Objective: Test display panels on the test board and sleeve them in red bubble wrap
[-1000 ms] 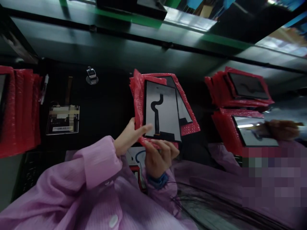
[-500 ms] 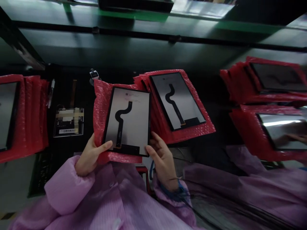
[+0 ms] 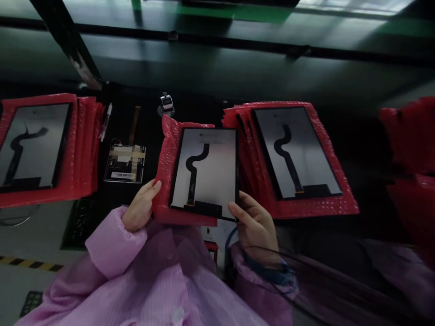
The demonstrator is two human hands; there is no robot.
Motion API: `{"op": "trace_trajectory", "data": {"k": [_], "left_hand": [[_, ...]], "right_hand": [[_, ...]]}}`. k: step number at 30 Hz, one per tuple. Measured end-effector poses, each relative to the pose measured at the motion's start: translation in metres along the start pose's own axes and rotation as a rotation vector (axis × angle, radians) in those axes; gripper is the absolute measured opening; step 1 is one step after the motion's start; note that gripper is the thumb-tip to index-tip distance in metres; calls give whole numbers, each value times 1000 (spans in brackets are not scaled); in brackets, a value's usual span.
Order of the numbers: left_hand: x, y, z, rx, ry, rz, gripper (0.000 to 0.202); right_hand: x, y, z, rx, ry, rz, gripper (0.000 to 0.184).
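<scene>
In front of me I hold a display panel with a black curved flex cable on its silvery back. Under it lies a red bubble-wrap bag, which shows along the panel's left and lower sides. My left hand pinches the bag's left edge, thumb on top. Gripping the panel's lower right corner, my right hand has its thumb on the back face and its fingers behind. A blue band circles my right wrist. Just to the right, another panel rests on a stack of red bags.
On the left, a third panel tops another red bag stack. Between lie a white pen, a taped electronic module and a small metal device. Blurred red bags and a co-worker's purple sleeve appear at right.
My view has swung left, so the scene sits further right. My left thumb has moved off the panel onto the bag's edge. The panel now sits further right over the bag.
</scene>
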State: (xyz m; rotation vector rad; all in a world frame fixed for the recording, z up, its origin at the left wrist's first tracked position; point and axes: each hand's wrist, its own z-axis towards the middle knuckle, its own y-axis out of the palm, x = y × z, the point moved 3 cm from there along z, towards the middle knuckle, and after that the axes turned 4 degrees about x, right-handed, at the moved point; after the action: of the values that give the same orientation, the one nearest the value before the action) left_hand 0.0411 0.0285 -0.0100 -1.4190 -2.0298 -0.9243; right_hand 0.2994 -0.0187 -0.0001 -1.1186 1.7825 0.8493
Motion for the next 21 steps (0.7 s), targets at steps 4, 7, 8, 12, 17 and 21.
{"op": "trace_trajectory", "data": {"k": [4,7,8,12,17,21], "left_hand": [[3,-7,0,59,220,193,54],[11,-9,-9,198,551,509,62],[13,-9,-14,257,653,602,61],[13,-8,-20,280,693,621,51],[10,-12,-11,132,518,300,59],[13,-16,-8,203,649,476,47]], "right_hand": [[-17,-5,-3,7,5,-8,47],[-23,-2,-2,-32,-12,15,46],[-23,1,-1,-52,-13,24,47],[-16,15,4,-110,-7,55,46],[-12,24,9,-171,6,49,43],[-11,36,13,-199,56,67,47]]}}
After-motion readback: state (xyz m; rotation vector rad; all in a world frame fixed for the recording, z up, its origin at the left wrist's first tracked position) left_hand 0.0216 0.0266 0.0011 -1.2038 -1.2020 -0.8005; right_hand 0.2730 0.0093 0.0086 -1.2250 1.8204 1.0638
